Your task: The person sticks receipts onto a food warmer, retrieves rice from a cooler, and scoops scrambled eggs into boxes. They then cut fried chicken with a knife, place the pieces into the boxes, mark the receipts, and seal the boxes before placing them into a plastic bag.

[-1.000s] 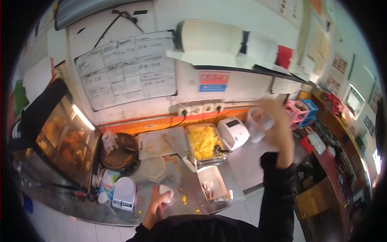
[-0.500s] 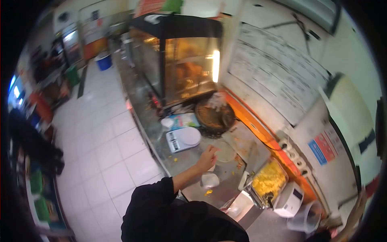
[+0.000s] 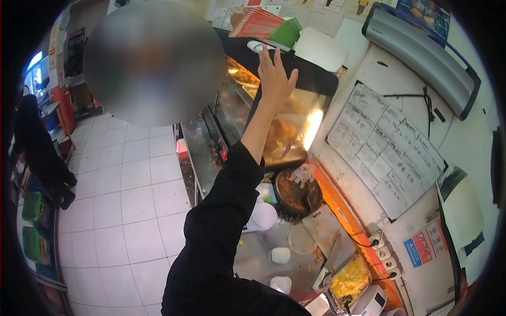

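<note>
My left hand (image 3: 275, 79) is raised at the end of a stretched arm, fingers spread and nothing in its grasp. It overlaps the black top of a lit glass food cabinet (image 3: 308, 68) in this view. Its fingertips are right at a small white item (image 3: 256, 47) lying on that top. Just behind stand red paper sleeves (image 3: 255, 22) and a green paper stack (image 3: 286, 32). Fried-looking food (image 3: 279, 134) shows through the cabinet glass. My right hand is out of view.
Below the cabinet sit a dark mortar (image 3: 292, 199) with a clear plastic glove (image 3: 303, 175), a white scale (image 3: 263, 216), a cutting board (image 3: 322, 226), a knife (image 3: 328, 263) and a container of yellow food (image 3: 349, 279). A person, blurred out (image 3: 153, 63), is at the upper left.
My left hand has risen from the counter beside the scale to the cabinet's top, and its fingers have spread. The view has shifted upward. A forearm at the lower right has left view.
</note>
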The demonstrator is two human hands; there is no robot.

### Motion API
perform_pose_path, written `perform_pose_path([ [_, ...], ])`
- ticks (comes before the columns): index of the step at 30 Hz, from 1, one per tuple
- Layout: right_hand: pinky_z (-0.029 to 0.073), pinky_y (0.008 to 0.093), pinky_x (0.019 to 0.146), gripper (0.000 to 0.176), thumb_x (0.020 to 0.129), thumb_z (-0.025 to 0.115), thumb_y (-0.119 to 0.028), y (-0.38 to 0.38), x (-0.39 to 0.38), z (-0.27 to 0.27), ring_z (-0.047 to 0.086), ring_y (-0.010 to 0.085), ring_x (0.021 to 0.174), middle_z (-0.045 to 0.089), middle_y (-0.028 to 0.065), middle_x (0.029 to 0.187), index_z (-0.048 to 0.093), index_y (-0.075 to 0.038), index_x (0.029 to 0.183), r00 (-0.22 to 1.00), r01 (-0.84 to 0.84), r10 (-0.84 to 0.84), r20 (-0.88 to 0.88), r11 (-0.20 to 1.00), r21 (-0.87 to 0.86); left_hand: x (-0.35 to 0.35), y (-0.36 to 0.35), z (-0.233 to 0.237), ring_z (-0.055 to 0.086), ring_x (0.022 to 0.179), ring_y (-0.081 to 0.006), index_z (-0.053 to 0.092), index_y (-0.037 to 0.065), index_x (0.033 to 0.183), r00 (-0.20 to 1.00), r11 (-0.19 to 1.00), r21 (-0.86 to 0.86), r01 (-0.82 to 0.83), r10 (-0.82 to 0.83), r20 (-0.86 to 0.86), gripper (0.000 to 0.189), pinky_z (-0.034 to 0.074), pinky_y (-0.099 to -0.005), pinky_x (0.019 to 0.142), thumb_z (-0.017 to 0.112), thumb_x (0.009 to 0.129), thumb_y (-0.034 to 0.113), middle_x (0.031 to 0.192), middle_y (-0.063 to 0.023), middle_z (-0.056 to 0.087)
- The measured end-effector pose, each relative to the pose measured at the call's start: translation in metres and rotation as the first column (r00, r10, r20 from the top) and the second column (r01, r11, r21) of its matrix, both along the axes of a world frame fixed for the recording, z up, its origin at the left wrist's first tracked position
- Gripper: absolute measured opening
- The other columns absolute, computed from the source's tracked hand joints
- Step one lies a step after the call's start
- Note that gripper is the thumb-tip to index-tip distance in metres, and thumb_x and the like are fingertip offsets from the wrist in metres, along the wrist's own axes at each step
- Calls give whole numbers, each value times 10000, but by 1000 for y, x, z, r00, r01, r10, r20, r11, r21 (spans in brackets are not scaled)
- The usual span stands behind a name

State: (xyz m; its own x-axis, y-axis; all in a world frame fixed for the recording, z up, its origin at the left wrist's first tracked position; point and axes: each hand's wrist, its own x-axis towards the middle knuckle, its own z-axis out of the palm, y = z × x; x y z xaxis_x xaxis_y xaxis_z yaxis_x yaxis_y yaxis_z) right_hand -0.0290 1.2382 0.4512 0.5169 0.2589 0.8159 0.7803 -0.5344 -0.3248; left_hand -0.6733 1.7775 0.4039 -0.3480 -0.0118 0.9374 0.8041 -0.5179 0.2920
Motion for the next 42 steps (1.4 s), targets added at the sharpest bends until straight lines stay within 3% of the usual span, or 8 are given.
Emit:
perform_pose_path([
  [15,283,327,1033,410,944,392,-223,-31,80,0,401,246,1226,450,165,1304,447,44,1251,981,-170,134,-137,938,-303,-15,45,-9,258,1265,-399,208,1,1372,998,974,-224,-47,53,20,901,253,-526,994,659,707,406,1389,-242,253],
  [19,376,309,923,383,892,508,-313,-16,9,-10,548,232,1028,609,129,1063,591,5,1090,1000,24,-24,1,989,-143,-16,-17,49,513,1069,-399,493,31,1218,994,729,-677,-105,83,-65,747,397,-472,898,541,745,608,1121,-218,560],
  [23,433,339,846,317,797,647,-297,8,-8,-13,595,240,923,648,121,968,662,-21,953,985,-91,97,145,995,-43,-64,73,48,467,1145,-346,495,114,1248,811,849,-250,-466,296,-505,663,369,-431,951,504,795,598,1253,-193,474],
  [30,431,308,698,323,857,554,-335,-12,-15,9,581,232,764,641,117,838,657,-40,942,975,-213,214,61,977,-32,-150,155,69,455,1166,-276,367,58,1325,774,863,-453,-223,-126,-621,547,364,-364,974,507,891,359,1340,-144,401],
  [34,425,329,632,341,895,471,-353,-13,-4,24,557,272,682,590,143,742,616,-45,898,991,-124,130,28,980,-157,-31,25,104,427,1199,-247,306,38,1354,617,417,-483,-770,294,-730,540,332,-336,1004,493,910,282,1364,-153,376],
  [36,423,339,616,338,898,457,-354,-16,1,36,553,291,667,579,150,725,599,-46,890,985,-146,157,71,980,-136,32,-3,103,404,1223,-244,333,29,1335,782,990,44,-135,134,-608,502,301,-333,1029,502,902,219,1335,-163,403],
  [39,428,366,612,270,882,486,-295,-24,6,37,557,320,667,588,151,715,582,-43,893,976,-109,147,159,968,-225,188,-170,96,377,1248,-266,401,35,1279,593,774,-220,594,-606,-530,514,261,-375,1054,610,812,79,1290,-152,441],
  [42,428,393,592,113,847,522,-148,-33,7,28,574,348,673,579,167,704,544,-50,898,933,-154,226,281,954,-257,298,-289,77,409,1224,-307,497,54,1183,332,657,-128,743,-528,-781,585,331,-411,997,704,637,42,1211,-131,512],
])
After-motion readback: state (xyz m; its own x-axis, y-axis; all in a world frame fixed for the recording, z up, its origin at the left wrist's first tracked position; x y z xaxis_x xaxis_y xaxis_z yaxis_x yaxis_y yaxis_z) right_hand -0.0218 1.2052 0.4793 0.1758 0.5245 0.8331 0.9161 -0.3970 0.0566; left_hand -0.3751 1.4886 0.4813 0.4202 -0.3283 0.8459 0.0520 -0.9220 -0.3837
